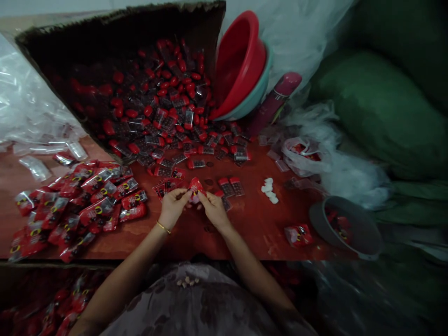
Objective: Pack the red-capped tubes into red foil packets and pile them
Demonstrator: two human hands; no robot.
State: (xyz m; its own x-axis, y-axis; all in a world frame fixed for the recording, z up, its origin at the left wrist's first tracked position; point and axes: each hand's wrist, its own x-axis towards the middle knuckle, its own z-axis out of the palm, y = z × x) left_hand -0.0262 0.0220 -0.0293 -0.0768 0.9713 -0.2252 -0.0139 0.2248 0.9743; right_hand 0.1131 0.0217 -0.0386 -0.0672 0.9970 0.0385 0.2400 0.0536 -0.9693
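Note:
My left hand and my right hand meet over the red table, both pinched on one small red packet held between their fingertips. A gold bracelet sits on my left wrist. Just beyond the hands lie a few loose red-capped packets. A heap of filled red packets with yellow marks lies to the left of my left hand. Small white pieces sit to the right of my right hand.
A tipped cardboard box spills several red-capped items onto the table. Stacked red and teal basins lean behind it. A grey bowl stands at the right edge, clear plastic bags at left, green sacks at right.

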